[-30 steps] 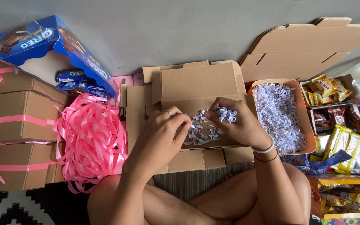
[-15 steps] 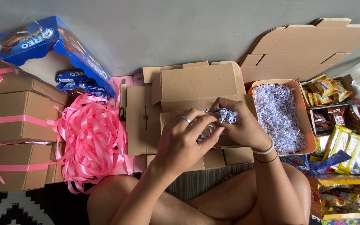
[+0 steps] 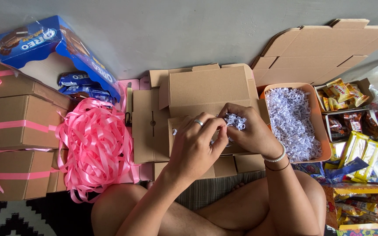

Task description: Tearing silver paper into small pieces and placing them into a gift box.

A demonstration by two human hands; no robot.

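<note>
While both hands meet over the open cardboard box (image 3: 206,100), the left hand (image 3: 195,146) — with a ring on one finger — curls its fingers narrow around a tuft of white shredded paper (image 3: 235,121), and the right hand (image 3: 250,133) pinches the same tuft from the other side, so it is pulled loose above the box bottom. Just right of them sits an orange tray (image 3: 318,131) full of the same shreds, near enough to reach, with snack packets (image 3: 355,148) beyond. On the left lie a heap of pink ribbon (image 3: 95,146) and closed boxes tied with ribbon (image 3: 16,122) — stacked aside.
</note>
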